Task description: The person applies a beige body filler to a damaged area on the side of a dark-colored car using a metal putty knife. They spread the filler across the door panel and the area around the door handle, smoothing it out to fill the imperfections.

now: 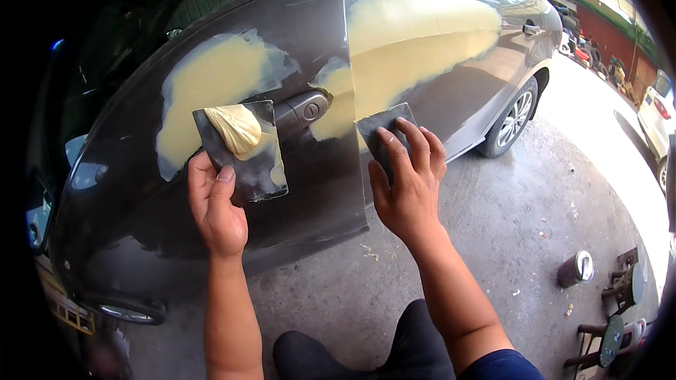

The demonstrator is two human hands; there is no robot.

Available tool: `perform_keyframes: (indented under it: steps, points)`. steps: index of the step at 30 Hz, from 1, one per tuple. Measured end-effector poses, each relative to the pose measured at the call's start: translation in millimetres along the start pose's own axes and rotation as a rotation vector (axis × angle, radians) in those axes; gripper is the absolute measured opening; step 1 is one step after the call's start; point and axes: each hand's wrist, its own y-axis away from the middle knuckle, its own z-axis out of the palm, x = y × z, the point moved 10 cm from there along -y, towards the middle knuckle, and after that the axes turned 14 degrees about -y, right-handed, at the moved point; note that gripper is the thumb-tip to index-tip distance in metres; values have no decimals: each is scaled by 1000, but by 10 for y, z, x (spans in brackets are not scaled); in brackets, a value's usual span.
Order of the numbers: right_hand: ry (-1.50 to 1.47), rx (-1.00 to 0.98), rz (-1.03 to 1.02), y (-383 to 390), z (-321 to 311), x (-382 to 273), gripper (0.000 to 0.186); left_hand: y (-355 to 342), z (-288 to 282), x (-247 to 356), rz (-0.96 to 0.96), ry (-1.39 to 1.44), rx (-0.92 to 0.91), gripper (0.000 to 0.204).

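Left hand (220, 204), centre-left, pinches flat dark rectangular plate (246, 177) topped with smooth creamy putty (236, 130); right hand (412, 183), mid-frame, grips thin straight-edged dark spreader (375, 129) near glossy brown car (317, 190), matte yellow filler patches (429, 28) across upper centre

1. We see a grey floor (500, 225) with small pale scraps (370, 253).
2. On it we find a can (574, 271), standing near two stools (611, 341).
3. We also notice a car wheel (512, 123) resting there.

We wear plain dark trousers (415, 345) and a short navy sleeve (503, 367) that ends near the right elbow (486, 329); our left hand (222, 214), right hand (412, 183) and both forearms (234, 309) are bare.
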Motion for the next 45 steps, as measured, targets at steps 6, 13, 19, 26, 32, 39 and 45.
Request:
perform_keyframes:
  steps: [6, 13, 19, 26, 32, 39, 45]
  points:
    - [50, 68, -90, -149, 214, -124, 48, -156, -123, -94, -60, -91, -16, 29]
    - [47, 81, -116, -194, 344, -114, 51, -171, -114, -118, -63, -67, -34, 33]
    - [126, 39, -114, -142, 461, -16, 52, -169, -111, -141, -74, -12, -33, 33]
    - [90, 102, -130, -156, 321, -89, 49, -165, -110, -130, -62, -26, -40, 31]
    - [118, 60, -125, -118, 429, -35, 49, -172, -127, -142, -68, -30, -44, 30]
    - [92, 86, -113, -177, 383, -93, 51, -168, -112, -134, -83, -6, -17, 31]
    - [66, 33, -76, -48, 483, -108, 50, -178, -150, -136, -78, -28, -30, 31]
